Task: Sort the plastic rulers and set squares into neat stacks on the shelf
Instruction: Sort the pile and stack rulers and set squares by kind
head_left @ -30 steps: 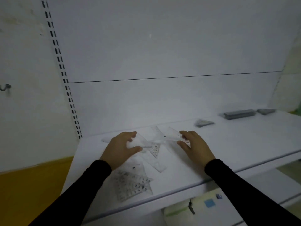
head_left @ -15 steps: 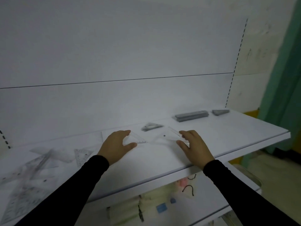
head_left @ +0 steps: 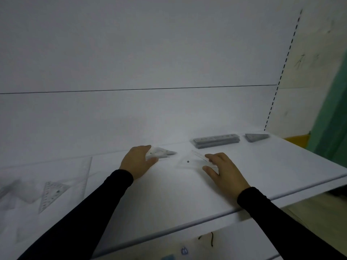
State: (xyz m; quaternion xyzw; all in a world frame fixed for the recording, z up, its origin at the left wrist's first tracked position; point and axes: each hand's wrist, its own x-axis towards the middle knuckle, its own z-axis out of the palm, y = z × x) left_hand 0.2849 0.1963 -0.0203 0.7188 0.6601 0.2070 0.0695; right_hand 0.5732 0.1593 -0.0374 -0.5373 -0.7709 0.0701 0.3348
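Both hands are now working toward the right end of the shelf point(head_left: 281, 175), whereas one second ago they were lifting pieces out of the loose pile near its left end. The left hand point(head_left: 138, 161) is pinching a clear set square point(head_left: 159, 153) between thumb and curled fingers, and is setting it on the small triangle stack near the back edge. The right hand point(head_left: 223, 170) is gripping a second clear piece point(head_left: 195, 160), apparently a set square with a ruler; the exact contents cannot be confirmed. A grey ruler stack point(head_left: 216, 140) and a grey triangle stack point(head_left: 256, 137) are lying at the back right corner. Several unsorted pieces point(head_left: 52, 192) are remaining near the left edge, so sorting is judged partly complete.
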